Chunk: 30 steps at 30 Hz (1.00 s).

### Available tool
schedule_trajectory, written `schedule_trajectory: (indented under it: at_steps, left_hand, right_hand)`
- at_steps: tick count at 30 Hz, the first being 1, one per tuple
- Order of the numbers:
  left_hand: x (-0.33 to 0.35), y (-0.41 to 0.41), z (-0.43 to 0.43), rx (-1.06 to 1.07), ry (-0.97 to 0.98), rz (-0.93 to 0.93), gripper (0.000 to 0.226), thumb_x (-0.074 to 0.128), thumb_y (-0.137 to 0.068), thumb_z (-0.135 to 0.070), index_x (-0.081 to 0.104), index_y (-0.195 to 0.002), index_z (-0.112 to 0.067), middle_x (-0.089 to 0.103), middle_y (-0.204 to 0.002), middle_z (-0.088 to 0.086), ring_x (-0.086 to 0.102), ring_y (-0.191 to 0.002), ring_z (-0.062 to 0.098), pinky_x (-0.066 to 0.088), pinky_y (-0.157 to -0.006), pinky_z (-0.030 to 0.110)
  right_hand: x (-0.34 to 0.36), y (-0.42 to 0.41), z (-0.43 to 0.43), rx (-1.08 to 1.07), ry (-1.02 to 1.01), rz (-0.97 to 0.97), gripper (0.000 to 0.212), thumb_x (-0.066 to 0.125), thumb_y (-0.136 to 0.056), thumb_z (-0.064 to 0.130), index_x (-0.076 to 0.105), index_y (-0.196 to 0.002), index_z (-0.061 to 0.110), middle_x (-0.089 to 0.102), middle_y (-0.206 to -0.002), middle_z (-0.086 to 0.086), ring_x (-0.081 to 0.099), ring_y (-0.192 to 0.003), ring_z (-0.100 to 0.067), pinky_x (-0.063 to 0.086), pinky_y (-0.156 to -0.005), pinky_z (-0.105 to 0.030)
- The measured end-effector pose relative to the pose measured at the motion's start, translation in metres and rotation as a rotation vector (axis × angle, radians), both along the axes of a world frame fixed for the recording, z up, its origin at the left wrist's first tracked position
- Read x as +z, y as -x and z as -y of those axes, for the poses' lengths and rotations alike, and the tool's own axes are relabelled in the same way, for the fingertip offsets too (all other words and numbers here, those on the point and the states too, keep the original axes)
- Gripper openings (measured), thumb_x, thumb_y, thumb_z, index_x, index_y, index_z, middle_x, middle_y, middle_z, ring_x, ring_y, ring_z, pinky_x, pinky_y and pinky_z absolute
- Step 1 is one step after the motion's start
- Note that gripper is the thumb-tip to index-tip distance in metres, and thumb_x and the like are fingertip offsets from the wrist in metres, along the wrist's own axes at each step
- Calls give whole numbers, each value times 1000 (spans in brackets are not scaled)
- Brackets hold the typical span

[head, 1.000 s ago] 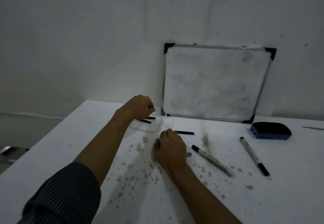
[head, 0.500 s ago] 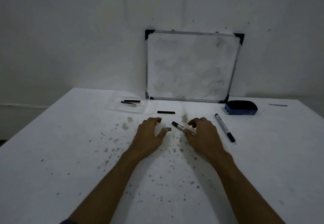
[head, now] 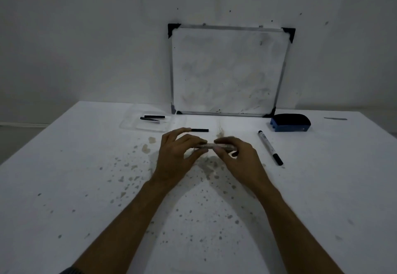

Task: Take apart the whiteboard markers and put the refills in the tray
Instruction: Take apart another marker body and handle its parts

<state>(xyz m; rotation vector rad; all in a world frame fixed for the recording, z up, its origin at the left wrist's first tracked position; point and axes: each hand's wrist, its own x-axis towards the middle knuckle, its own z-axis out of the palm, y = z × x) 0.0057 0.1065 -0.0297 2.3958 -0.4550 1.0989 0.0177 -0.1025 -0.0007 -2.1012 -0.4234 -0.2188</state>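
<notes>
Head view, marker in hand: a pale grey barrel with dark print (head: pixel 211 145), held level at frame centre, just above the table; both ends hidden by your fingers.
Left hand: your left hand (head: pixel 176 155) pinches the barrel's left end between thumb and fingertips.
Right hand: your right hand (head: pixel 238 159) closes its fingers around the barrel's right end.
Second marker: white body, black cap (head: pixel 270 147), lying slantwise right of centre, apart from your hands.
Tray: clear, shallow (head: pixel 131 124), upper left of centre, holding two thin black refills (head: pixel 151 118) side by side.
Loose black stick: (head: pixel 200 130) on the table (head: pixel 64 177), just above your left fingertips.
Background: whiteboard (head: pixel 227 69) leaning against the wall; blue eraser (head: pixel 290 122) at its lower right corner.
</notes>
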Motion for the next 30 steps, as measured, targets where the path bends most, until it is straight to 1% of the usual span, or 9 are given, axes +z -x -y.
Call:
schedule_trajectory:
  at_steps: [3, 7, 9, 12, 15, 19, 21, 26, 30]
  left_hand:
    - [-2, 1, -4, 3, 81, -71, 28, 68, -93, -46, 76, -109, -24, 77, -106, -13, 58, -128, 17, 38, -106, 41]
    - [2, 5, -10, -21, 29, -125, 41, 66, -92, -54, 72, -122, -27, 75, -116, -14, 52, -133, 13, 29, -114, 27]
    - [7, 9, -7, -35, -13, -140, 53, 65, -91, -59, 67, -134, -29, 75, -119, -12, 61, -122, 11, 36, -106, 23]
    - [12, 16, -6, -75, 104, -193, 42, 66, -92, -56, 73, -126, -33, 80, -108, -11, 73, -90, 8, 60, -81, 32]
    - [9, 18, -19, -24, 186, -234, 40, 64, -93, -55, 73, -126, -35, 80, -93, -9, 70, -74, 9, 59, -68, 38]
    - [3, 9, -39, 104, 402, -330, 34, 61, -98, -53, 69, -130, -41, 81, -93, -11, 73, -83, -2, 62, -77, 28]
    - [2, 1, -42, 143, 500, -399, 38, 60, -99, -56, 72, -128, -37, 80, -89, -12, 74, -82, -3, 64, -76, 35]
    - [-5, -4, -46, 114, 519, -455, 35, 70, -94, -47, 76, -123, -28, 82, -101, -9, 74, -93, 3, 63, -85, 38]
    - [-3, -5, -45, 97, 525, -467, 37, 72, -90, -49, 76, -123, -31, 80, -113, -9, 73, -103, 2, 62, -91, 34]
  right_hand:
    - [2, 2, -1, -32, -239, -104, 23, 67, -96, 39, 68, -115, 25, 77, -101, 8, 71, -89, -3, 56, -80, -21]
    - [0, 7, -6, -32, -289, -132, 21, 60, -101, 35, 67, -112, 18, 77, -97, 6, 71, -84, -1, 54, -77, -19]
    - [-1, 10, -12, 19, -270, -143, 20, 61, -100, 36, 68, -110, 20, 77, -98, 5, 71, -85, 0, 55, -75, -17]
    - [-3, 15, -23, 52, -297, -148, 25, 63, -99, 36, 70, -114, 18, 77, -98, 3, 73, -87, -3, 55, -75, -16]
    - [-5, 12, -31, 11, -265, -124, 33, 60, -100, 42, 66, -123, 20, 73, -107, 8, 69, -96, -4, 53, -80, -15]
    - [-9, -13, -31, -45, -71, -158, 28, 58, -102, 37, 62, -125, 23, 64, -105, 10, 61, -89, 1, 47, -68, -14]
    - [-9, -33, -34, -56, -34, -200, 29, 61, -101, 34, 62, -127, 22, 64, -106, 6, 62, -90, -4, 49, -64, -18]
    - [-17, -86, -55, -98, 162, -66, 42, 66, -97, 36, 61, -135, 20, 60, -124, -9, 63, -100, -19, 44, -85, -23]
    - [-27, -97, -65, -173, 264, -8, 28, 67, -93, 41, 73, -116, 28, 57, -123, -9, 64, -106, -26, 48, -87, -30]
